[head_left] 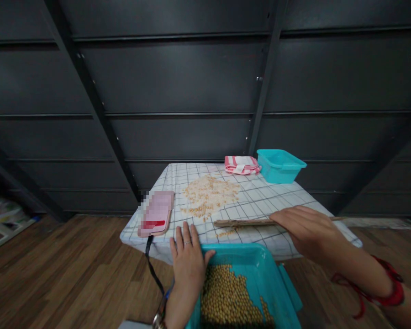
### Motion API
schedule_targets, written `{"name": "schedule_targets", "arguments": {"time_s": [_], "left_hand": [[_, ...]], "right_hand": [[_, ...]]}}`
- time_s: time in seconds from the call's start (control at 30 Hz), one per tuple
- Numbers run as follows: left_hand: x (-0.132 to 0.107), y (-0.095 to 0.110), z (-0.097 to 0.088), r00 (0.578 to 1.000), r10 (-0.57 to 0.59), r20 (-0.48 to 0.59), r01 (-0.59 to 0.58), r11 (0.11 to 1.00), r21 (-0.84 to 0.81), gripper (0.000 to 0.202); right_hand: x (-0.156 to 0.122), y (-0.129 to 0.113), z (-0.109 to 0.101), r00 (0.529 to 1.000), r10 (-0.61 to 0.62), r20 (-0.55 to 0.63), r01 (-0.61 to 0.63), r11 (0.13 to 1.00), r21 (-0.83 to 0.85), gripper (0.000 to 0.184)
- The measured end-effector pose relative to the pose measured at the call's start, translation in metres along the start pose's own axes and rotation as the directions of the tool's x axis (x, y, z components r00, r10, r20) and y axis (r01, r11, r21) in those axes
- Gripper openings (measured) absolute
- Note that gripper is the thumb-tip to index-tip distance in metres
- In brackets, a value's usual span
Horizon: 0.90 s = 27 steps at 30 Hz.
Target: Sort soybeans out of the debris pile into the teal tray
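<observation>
My left hand (188, 267) lies with its fingers stretched out at the near table edge, its thumb over the left rim of a teal plastic bin (260, 262). Many round tan beans (228, 294) lie in that bin. My right hand (306, 230) is closed over a thin brown strip, apparently cardboard (241, 223), held edge-down across the tablecloth (260, 201). A short row of beans (228, 233) lies on the near side of the strip. Beyond it spreads a pale, grainy heap mixed with beans (210, 194).
A pink phone (157, 212) lies at the table's left, with a black strap (153, 267) hanging down. A folded red-and-white cloth (241, 165) and a smaller teal basket (280, 167) stand at the back right. A dark panelled wall (178, 77) rises behind the table.
</observation>
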<state>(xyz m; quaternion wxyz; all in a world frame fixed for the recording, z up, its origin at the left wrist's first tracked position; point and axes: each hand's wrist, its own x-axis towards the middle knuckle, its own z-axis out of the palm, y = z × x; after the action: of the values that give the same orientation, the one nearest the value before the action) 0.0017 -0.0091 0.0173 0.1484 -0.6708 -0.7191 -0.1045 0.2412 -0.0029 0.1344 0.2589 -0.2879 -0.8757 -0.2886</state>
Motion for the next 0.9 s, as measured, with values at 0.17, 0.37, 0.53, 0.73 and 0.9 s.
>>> {"name": "schedule_targets", "arguments": {"time_s": [0.17, 0.37, 0.53, 0.73, 0.9], "left_hand": [[-0.001, -0.001, 0.005, 0.999, 0.018, -0.032, -0.017, 1.0, 0.016, 0.064], [-0.001, -0.001, 0.001, 1.0, 0.027, 0.005, -0.028, 0.999, 0.027, 0.061], [-0.001, 0.001, -0.006, 0.999, 0.009, 0.037, -0.01, 1.0, 0.02, 0.052], [-0.001, 0.002, -0.006, 1.0, 0.004, 0.015, -0.005, 0.999, 0.046, 0.054], [-0.001, 0.001, -0.001, 0.999, 0.01, -0.039, -0.008, 0.999, 0.049, 0.065]], "right_hand": [[0.0, -0.01, -0.011, 0.997, 0.036, 0.067, -0.049, 0.977, 0.206, 0.024], [0.001, -0.021, -0.029, 0.995, 0.098, 0.011, -0.097, 0.95, 0.295, 0.022], [-0.017, -0.023, -0.032, 0.993, -0.019, -0.119, 0.032, 0.994, 0.109, 0.025], [-0.027, -0.012, -0.033, 0.997, 0.016, -0.079, -0.002, 0.986, 0.164, 0.032], [-0.008, 0.008, -0.017, 0.993, -0.059, -0.101, 0.064, 0.997, 0.049, 0.03]]}}
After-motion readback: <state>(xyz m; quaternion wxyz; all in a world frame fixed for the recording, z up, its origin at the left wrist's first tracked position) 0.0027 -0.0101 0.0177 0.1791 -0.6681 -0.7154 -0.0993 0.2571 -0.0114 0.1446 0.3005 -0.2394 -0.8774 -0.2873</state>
